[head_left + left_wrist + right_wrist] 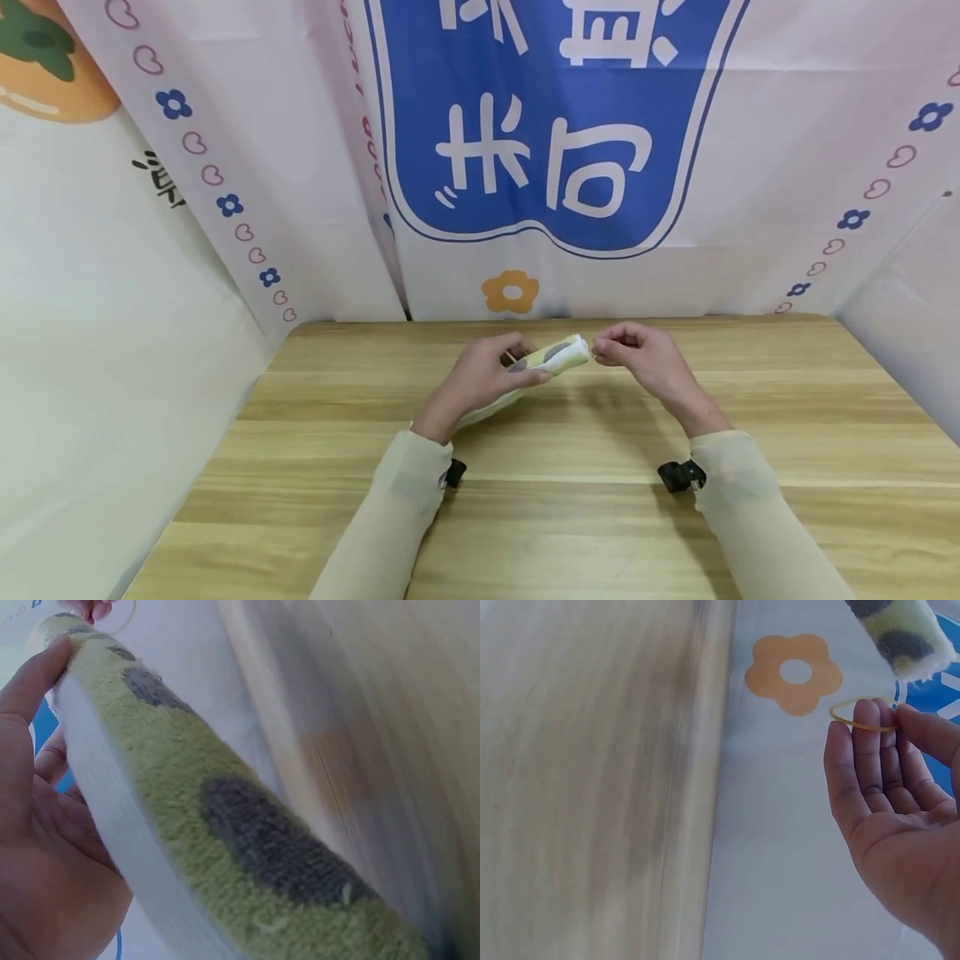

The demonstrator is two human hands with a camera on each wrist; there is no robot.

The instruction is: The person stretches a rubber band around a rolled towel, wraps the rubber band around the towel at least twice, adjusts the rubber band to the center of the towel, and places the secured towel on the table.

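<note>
Sleeves frame the near edge of the tabletop (525, 517). Left hand (480, 379) curls its fingers and thumb round a rolled green towel (551, 357) with grey spots, held above the wood. Right hand (637, 354), just beside the roll's white end, has a thin rubber band (862, 716) looped over its bent fingertips. Behind hangs a printed cloth (525, 125).

Bright even light, soft shadows; wrist views blurred; head view edges warped.
</note>
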